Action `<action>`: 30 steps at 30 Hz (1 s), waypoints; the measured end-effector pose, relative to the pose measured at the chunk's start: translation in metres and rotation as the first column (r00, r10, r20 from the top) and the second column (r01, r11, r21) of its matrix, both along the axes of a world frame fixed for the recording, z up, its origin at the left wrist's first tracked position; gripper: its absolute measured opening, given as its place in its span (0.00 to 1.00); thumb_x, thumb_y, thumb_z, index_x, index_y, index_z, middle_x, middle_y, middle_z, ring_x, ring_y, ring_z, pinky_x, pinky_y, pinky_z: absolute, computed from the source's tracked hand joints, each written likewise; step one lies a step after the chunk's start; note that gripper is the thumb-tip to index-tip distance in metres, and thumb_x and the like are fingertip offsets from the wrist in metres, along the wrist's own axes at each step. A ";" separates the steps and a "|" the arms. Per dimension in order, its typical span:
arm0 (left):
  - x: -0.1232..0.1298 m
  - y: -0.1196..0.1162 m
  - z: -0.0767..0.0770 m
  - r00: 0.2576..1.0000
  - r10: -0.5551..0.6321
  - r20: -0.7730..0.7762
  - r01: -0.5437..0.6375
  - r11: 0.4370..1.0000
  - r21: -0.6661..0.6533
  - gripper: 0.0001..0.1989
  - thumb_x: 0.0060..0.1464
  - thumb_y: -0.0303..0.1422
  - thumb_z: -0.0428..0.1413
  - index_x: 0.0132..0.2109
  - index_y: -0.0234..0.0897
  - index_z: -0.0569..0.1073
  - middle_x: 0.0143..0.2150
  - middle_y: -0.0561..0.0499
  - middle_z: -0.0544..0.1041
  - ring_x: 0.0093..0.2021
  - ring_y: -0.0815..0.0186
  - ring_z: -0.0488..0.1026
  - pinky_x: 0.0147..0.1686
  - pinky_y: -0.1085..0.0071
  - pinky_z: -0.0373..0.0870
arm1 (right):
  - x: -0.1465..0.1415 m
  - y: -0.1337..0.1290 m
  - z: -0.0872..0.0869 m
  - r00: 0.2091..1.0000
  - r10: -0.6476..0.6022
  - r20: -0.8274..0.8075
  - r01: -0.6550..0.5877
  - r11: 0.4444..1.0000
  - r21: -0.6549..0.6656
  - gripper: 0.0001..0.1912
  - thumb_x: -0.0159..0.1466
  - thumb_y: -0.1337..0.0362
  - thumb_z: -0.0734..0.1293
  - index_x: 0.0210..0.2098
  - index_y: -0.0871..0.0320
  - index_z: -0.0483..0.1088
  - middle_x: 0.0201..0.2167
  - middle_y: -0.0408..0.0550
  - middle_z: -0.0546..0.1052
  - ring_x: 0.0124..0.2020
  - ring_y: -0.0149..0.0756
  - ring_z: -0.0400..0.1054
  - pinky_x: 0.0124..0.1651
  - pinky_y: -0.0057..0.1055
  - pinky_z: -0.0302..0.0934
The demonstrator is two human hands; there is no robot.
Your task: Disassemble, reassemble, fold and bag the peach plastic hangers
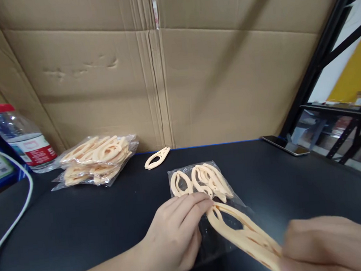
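My right hand [331, 244], smeared by motion, is closed round one end of a cream plastic folding hanger [241, 232], folded flat. The hanger's other end reaches up to the fingertips of my left hand [180, 233]. That hand is closed on a clear plastic bag [214, 238] lying on the table; whether its fingers also pinch the hanger tip I cannot tell. Inside the bag's far part lie several folded hangers of the same kind [215, 179]. My left hand covers part of the bag and their near ends.
One loose folded hanger [157, 158] lies at the back of the black table [81, 230]. Bagged hangers [98, 158] are stacked at left, beside a red-capped bottle [29, 143] and a white cable [29, 188]. A phone [285, 144] lies back right. A cardboard wall [99, 83] stands behind.
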State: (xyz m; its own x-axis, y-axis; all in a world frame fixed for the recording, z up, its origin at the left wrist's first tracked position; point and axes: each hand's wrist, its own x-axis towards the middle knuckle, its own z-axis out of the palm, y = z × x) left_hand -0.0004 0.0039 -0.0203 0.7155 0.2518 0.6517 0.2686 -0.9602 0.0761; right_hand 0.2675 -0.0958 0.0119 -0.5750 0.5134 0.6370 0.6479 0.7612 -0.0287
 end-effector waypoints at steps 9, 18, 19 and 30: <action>-0.001 0.000 0.000 1.000 -0.013 0.014 0.012 0.999 0.049 0.26 0.50 0.18 0.48 0.58 0.28 0.65 0.54 0.39 0.74 0.53 0.58 0.72 0.51 0.62 0.73 | -0.068 0.056 -0.004 0.937 0.074 0.341 -0.148 0.969 0.197 0.16 0.65 0.74 0.57 0.26 0.59 0.70 0.23 0.47 0.71 0.23 0.35 0.64 0.19 0.32 0.55; -0.001 0.001 -0.001 1.000 -0.002 0.016 0.001 0.999 0.035 0.27 0.49 0.19 0.48 0.58 0.29 0.65 0.54 0.40 0.74 0.51 0.57 0.73 0.50 0.59 0.73 | -0.071 0.058 -0.014 0.918 0.036 0.394 -0.015 0.998 -0.057 0.14 0.63 0.76 0.58 0.46 0.68 0.70 0.40 0.57 0.76 0.42 0.42 0.70 0.52 0.36 0.66; -0.001 0.001 -0.001 1.000 0.000 0.019 -0.001 1.000 0.029 0.27 0.48 0.19 0.48 0.58 0.29 0.65 0.54 0.40 0.74 0.52 0.57 0.72 0.51 0.59 0.73 | -0.070 0.055 -0.008 0.921 0.052 0.387 -0.010 0.994 -0.111 0.15 0.62 0.76 0.58 0.46 0.68 0.70 0.41 0.57 0.76 0.43 0.42 0.70 0.52 0.36 0.66; 0.000 -0.001 0.000 0.999 -0.012 -0.035 0.012 1.000 -0.004 0.21 0.51 0.20 0.49 0.52 0.32 0.68 0.49 0.44 0.77 0.43 0.57 0.73 0.40 0.60 0.73 | -0.063 0.147 0.053 0.996 -0.084 0.018 0.085 0.995 -0.059 0.14 0.60 0.74 0.59 0.38 0.60 0.75 0.34 0.48 0.81 0.34 0.37 0.74 0.39 0.32 0.66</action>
